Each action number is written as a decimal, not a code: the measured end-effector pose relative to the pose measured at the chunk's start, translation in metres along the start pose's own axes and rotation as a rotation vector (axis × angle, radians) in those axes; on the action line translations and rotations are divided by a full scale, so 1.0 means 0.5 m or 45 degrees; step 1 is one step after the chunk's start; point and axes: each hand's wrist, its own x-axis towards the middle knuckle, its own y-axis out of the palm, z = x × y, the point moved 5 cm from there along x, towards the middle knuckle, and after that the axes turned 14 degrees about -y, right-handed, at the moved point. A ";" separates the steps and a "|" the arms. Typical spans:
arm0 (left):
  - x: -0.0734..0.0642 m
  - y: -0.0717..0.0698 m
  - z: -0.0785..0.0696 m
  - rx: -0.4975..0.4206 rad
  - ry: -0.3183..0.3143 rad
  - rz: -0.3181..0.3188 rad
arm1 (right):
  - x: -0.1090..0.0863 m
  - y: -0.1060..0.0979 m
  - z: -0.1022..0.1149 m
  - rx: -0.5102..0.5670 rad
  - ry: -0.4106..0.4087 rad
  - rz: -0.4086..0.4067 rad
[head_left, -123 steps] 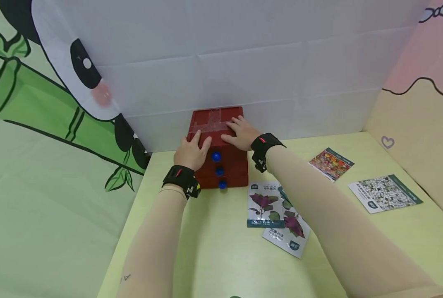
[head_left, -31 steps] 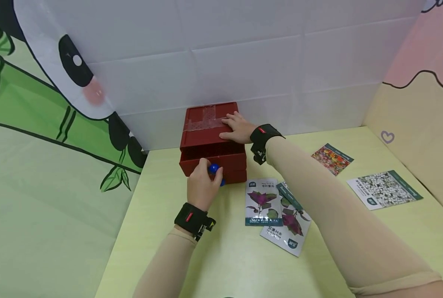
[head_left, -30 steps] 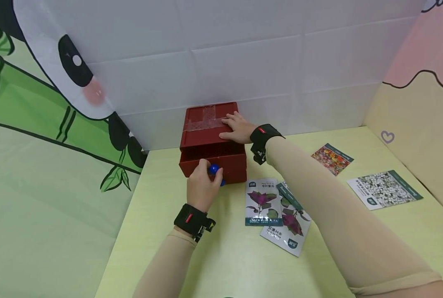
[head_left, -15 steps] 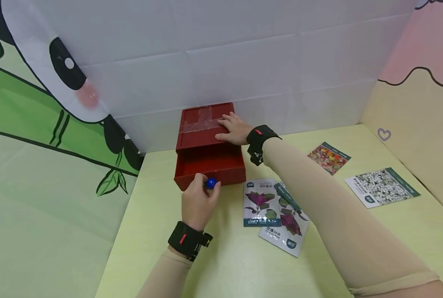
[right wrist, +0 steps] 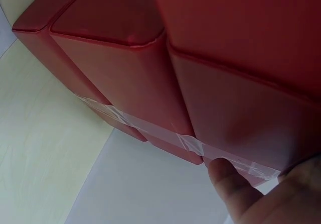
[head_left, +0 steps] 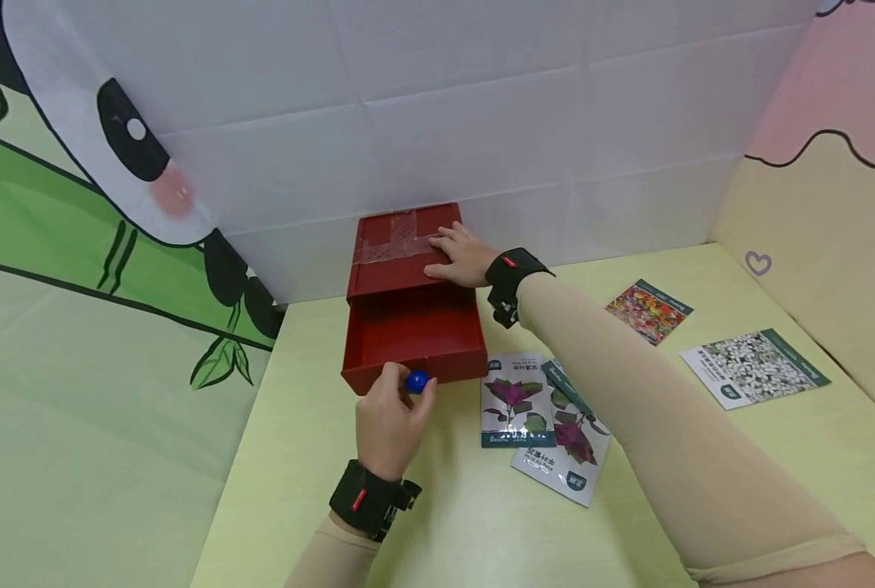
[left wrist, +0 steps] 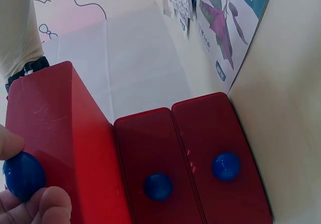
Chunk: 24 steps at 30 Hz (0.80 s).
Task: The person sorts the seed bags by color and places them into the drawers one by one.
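Note:
A red drawer box with clear tape across its top stands against the back wall. Its top drawer is slid out, and the part of its inside that shows holds nothing. My left hand pinches that drawer's round blue knob between thumb and fingers. Below it, in the left wrist view, a middle knob and a bottom knob sit on drawers that are pushed in. My right hand rests on the box top with fingers spread; its thumb lies by the tape in the right wrist view.
Two overlapping purple-leaf seed packets lie just right of the drawer, close to its front corner. Farther right lie an orange-flower packet and a white-flower packet. A printed cloth wall rises behind the box.
Both hands were on the box top with its drawers in. My left hand has since taken the top knob and drawn that drawer out toward me. The right hand has stayed on top.

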 end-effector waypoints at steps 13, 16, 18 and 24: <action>-0.024 -0.004 -0.006 -0.006 0.020 -0.031 | -0.011 -0.009 0.015 -0.005 0.003 0.008; -0.026 -0.003 -0.005 -0.001 0.022 -0.031 | -0.011 -0.011 0.018 -0.009 0.003 0.003; -0.028 -0.003 -0.004 0.000 0.026 -0.025 | -0.011 -0.010 0.018 -0.017 0.005 0.002; -0.030 -0.016 -0.003 0.025 0.067 -0.003 | -0.008 -0.006 0.017 -0.022 0.004 -0.002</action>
